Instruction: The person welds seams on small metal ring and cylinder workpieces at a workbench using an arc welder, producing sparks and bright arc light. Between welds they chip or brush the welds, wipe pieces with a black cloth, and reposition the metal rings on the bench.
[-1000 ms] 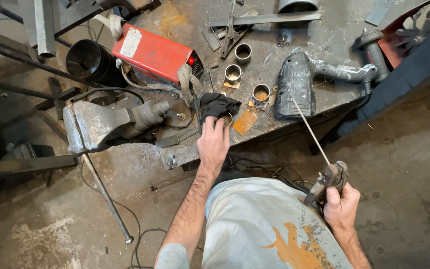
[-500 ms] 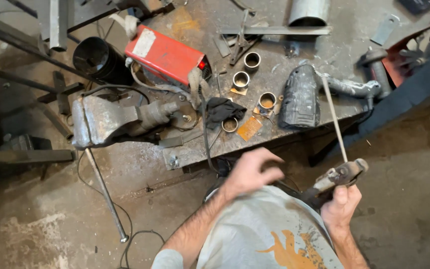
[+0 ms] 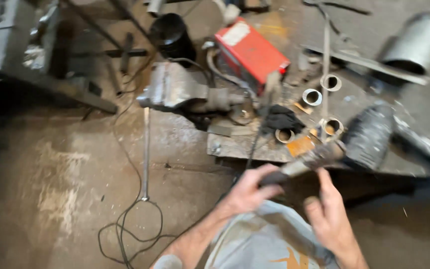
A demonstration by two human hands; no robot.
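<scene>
My left hand [image 3: 251, 188] is closed round the rear handle of a welding electrode holder [image 3: 310, 160], just in front of my chest. A thin welding rod [image 3: 326, 69] runs up from the holder's jaws over the metal workbench [image 3: 240, 147]. Just below the holder is my right hand [image 3: 329, 215], fingers apart, with one fingertip close to it; blur hides whether it touches. Several short steel pipe rings [image 3: 312, 97] lie on the bench beyond the holder, next to a black cloth [image 3: 280, 119].
A red welding machine [image 3: 251, 50] and a grey bench vise [image 3: 175, 89] stand at the bench's left end. A black ribbed object [image 3: 369, 137] and a steel cylinder [image 3: 416, 42] lie right. A black bucket [image 3: 171, 32] and cables [image 3: 130, 224] are on the floor.
The holder has passed from my right hand into my left. My left hand came back from the bench edge. The view has swung left and nearer, and is blurred.
</scene>
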